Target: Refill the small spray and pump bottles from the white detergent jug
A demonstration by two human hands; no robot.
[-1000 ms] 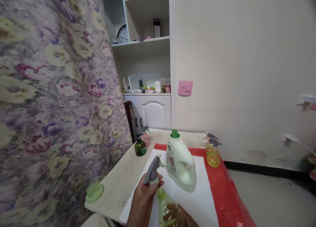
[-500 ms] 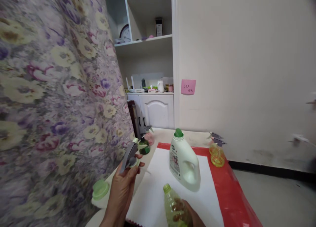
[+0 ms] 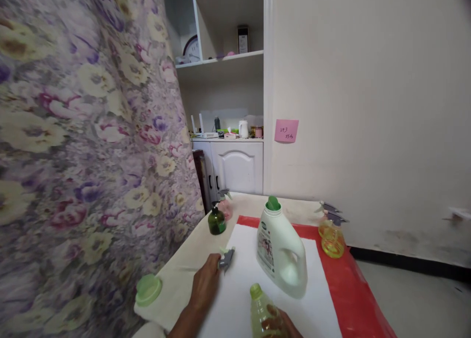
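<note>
My left hand [image 3: 206, 279] is closed on a grey and pale green spray trigger head [image 3: 227, 258], low over the white sheet's left edge. A thin tube seems to stretch leftward from that hand. My right hand [image 3: 286, 323] is wrapped round a see-through yellow-green spray bottle [image 3: 260, 306] with an uncovered neck, at the lower edge of the view. Behind the bottle stands a large pale green detergent jug [image 3: 281, 252] with its mouth uncapped and a green spout inside. I cannot tell whether the trigger head touches the table.
A dark green pump bottle [image 3: 216, 222] and a pink spray bottle [image 3: 225, 205] stand at the back left. Yellow spray bottle [image 3: 333, 242] is at the right on red sheeting [image 3: 346, 289]. A green cap [image 3: 149, 290] lies at the left edge, beside a floral curtain [image 3: 91, 156].
My left hand has turned over and moved right and down, carrying the trigger head from upright to low over the table. My right hand still holds the bottle. The view has shifted slightly.
</note>
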